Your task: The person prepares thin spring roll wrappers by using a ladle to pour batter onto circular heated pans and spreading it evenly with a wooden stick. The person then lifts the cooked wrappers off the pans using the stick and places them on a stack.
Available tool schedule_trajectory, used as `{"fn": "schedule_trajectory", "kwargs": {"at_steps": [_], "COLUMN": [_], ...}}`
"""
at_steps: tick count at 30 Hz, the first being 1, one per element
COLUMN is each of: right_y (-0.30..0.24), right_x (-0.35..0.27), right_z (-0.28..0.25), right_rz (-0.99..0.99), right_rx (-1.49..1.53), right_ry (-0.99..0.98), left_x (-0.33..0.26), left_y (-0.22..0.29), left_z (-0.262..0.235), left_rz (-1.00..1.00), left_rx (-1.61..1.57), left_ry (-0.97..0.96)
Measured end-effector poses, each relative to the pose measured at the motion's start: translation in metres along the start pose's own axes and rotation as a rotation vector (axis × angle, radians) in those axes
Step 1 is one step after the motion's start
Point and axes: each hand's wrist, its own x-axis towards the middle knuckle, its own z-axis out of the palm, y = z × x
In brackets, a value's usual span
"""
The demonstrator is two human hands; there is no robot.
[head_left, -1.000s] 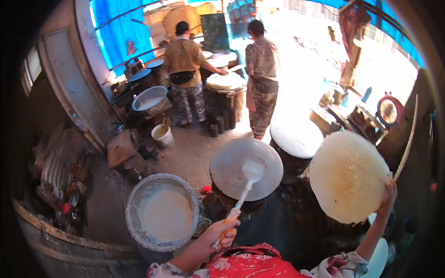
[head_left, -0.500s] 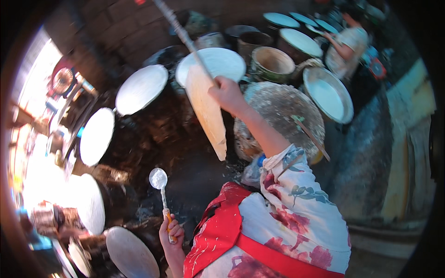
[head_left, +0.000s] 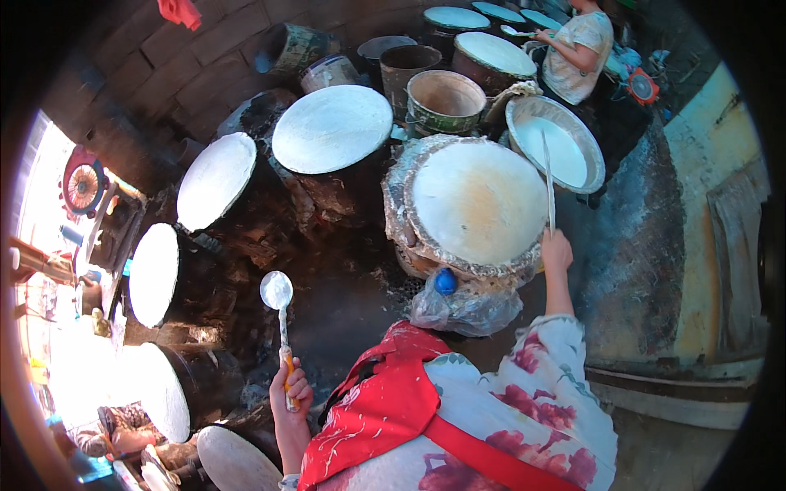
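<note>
My left hand [head_left: 292,386] is closed round the orange handle of a ladle [head_left: 277,290], whose round bowl has white stuff in it. In my right hand [head_left: 556,250] is a long thin stick [head_left: 549,176], bare along its length. It points away from me, its far end over a wide basin [head_left: 595,155] of white liquid. Beside that hand, a thin round pale sheet [head_left: 479,200] with a browned middle lies flat on top of a crusted drum-like stand [head_left: 398,196].
Round white-topped pans [head_left: 332,129] curve from the back round to my left. Buckets [head_left: 446,102] stand behind the stand. A plastic bag [head_left: 467,307] with a blue knob hangs at its near side. Another person [head_left: 580,57] works at the far right. A fan [head_left: 84,186] is at left.
The sheet that hung folded from the stick now lies spread on the stand. My right hand has moved right and nearer with the bare stick. The left hand still holds the ladle.
</note>
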Motion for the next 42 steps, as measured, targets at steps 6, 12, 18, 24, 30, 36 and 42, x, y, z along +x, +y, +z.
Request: {"fn": "schedule_trajectory", "kwargs": {"at_steps": [6,12,18,24,30,36,42], "right_y": [-0.105,-0.260,-0.304,-0.316,-0.295,-0.264,-0.238], "right_x": [-0.075,-0.233,-0.316,-0.427,-0.484,-0.455,-0.451], "right_z": [0.094,0.118,0.144,0.131,0.127,0.118,0.090], "right_rz": [-0.491,-1.653,-2.253,-2.699,-2.876,-2.739,-2.616], "right_rx": [0.595,0.169,-0.284,-0.667,-0.529,-0.796,-0.843], "right_ry": [-0.058,-0.457,-0.909,-0.961,-0.980,-0.951,-0.864], "left_x": [-0.054,-0.079,-0.153,-0.201,-0.234,-0.273,-0.290], "left_y": [-0.008,-0.065,-0.159,-0.280,-0.380,-0.400,-0.389], "left_z": [0.008,-0.006,-0.041,-0.037,-0.098,-0.234,-0.392], "left_rz": [0.199,0.604,1.015,1.296,1.206,0.745,0.132], "left_rx": [-0.110,-0.071,-0.183,-0.715,-0.822,-0.481,0.259], "left_ry": [-0.028,0.066,0.199,0.618,1.017,1.454,1.832]}}
